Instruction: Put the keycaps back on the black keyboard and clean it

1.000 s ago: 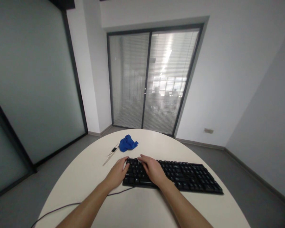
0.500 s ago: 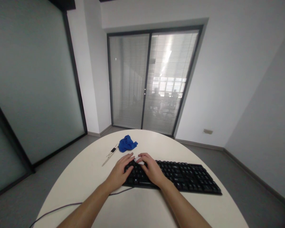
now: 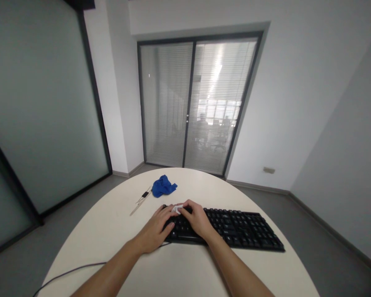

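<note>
A black keyboard lies across the table in front of me. My left hand rests on its left end with the fingers stretched out, fingertips next to a small crumpled white wad that looks like tissue or a wipe. Thumb and fingers of my right hand pinch this wad against the upper left keys. Both hands hide part of the left keys.
Beyond the keyboard a crumpled blue cloth lies on the round pale table. Beside it are thin tweezers-like tools, one with a black middle. A dark cable runs under my left forearm toward the table's left edge.
My right fingers have drawn in around the white wad, which now sits slightly more to the left and looks more bunched. My left fingers lie flatter and nearer to it.
</note>
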Demonstrator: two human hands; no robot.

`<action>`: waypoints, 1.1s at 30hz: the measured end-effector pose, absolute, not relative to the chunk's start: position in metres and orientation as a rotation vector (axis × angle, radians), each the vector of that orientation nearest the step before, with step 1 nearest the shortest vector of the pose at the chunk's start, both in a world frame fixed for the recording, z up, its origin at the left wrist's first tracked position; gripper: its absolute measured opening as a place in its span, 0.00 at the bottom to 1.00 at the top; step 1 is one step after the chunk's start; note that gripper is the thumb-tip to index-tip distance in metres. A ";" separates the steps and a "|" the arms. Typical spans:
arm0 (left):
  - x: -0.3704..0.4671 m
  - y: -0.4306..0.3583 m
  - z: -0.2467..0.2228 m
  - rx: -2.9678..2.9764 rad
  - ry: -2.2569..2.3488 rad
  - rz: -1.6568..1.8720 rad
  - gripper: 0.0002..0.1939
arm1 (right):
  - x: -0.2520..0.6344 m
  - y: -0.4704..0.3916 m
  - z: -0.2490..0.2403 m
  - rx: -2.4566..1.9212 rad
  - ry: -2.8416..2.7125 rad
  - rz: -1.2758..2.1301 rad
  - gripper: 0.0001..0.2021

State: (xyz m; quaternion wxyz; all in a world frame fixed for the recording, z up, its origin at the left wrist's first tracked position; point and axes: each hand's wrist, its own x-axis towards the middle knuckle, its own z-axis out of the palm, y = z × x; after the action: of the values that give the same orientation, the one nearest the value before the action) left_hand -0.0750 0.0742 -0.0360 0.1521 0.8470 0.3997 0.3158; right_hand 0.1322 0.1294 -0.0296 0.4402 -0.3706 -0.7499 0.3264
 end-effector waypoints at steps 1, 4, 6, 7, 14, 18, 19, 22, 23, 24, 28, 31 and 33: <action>-0.075 0.074 -0.037 2.419 1.150 0.914 0.17 | 0.132 0.129 -0.029 -0.921 -1.864 0.808 0.08; -0.074 0.074 -0.041 2.338 1.188 0.985 0.17 | 0.133 0.127 -0.025 -0.893 -1.886 0.810 0.09; -0.074 0.075 -0.041 2.269 1.225 1.047 0.16 | 0.133 0.125 -0.021 -0.868 -1.923 0.795 0.10; -0.074 0.076 -0.041 2.233 1.245 1.084 0.16 | 0.132 0.124 -0.020 -0.858 -1.944 0.783 0.11; -0.080 0.088 -0.038 2.033 1.524 1.352 0.14 | 0.132 0.123 -0.024 -0.911 -2.091 0.615 0.13; -0.089 0.098 -0.044 1.960 1.674 1.408 0.12 | 0.131 0.120 -0.025 -0.895 -2.171 0.517 0.15; -0.090 0.100 -0.046 1.961 1.652 1.396 0.12 | 0.130 0.118 -0.024 -0.883 -2.197 0.490 0.15; -0.093 0.105 -0.053 1.998 1.535 1.358 0.11 | 0.130 0.114 -0.020 -0.841 -2.294 0.395 0.15; -0.093 0.106 -0.054 2.013 1.503 1.344 0.11 | 0.130 0.113 -0.019 -0.831 -2.321 0.364 0.14; -0.093 0.107 -0.056 2.029 1.481 1.330 0.11 | 0.130 0.113 -0.019 -0.823 -2.342 0.338 0.14; -0.093 0.108 -0.058 2.047 1.476 1.287 0.11 | 0.130 0.112 -0.019 -0.824 -2.360 0.294 0.13; -0.094 0.106 -0.054 2.058 1.465 1.282 0.10 | 0.130 0.113 -0.020 -0.831 -2.356 0.293 0.11; -0.094 0.104 -0.049 2.094 1.458 1.266 0.09 | 0.130 0.114 -0.020 -0.836 -2.346 0.303 0.10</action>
State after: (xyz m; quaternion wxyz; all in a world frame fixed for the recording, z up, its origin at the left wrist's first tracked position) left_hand -0.0942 0.1037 -0.0489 0.1460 0.7273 0.5065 0.4396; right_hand 0.1298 0.1141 -0.0203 0.3112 -0.3167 -0.8886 0.1147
